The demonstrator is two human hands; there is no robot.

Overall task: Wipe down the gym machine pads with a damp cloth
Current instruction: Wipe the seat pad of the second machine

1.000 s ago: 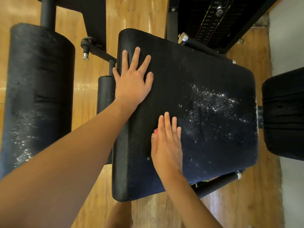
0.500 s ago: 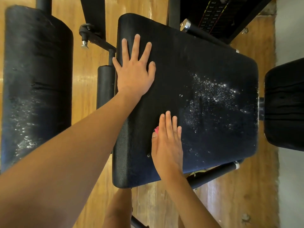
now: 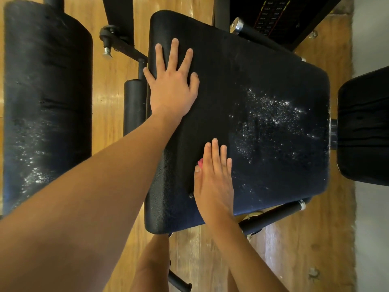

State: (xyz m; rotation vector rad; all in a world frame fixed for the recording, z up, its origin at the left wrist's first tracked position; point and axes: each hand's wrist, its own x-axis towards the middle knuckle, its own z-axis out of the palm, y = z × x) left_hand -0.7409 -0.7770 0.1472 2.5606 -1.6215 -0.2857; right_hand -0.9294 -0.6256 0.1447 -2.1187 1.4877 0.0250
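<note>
Head view: left hand [image 3: 172,89], right hand [image 3: 214,182] on one pad [image 3: 263,70] (one cloth [image 3: 200,162]).

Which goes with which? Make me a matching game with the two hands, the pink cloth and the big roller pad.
Things:
1. left hand
2. right hand
3. pink cloth
4. roller pad

Places and states:
A. peeks out from under a hand
B. flat, fingers spread, at the seat pad's far left corner
C. left of the seat pad, touched by no hand
D. flat, fingers together, by the seat pad's near edge

Pairs: 1-B, 2-D, 3-A, 4-C
</note>
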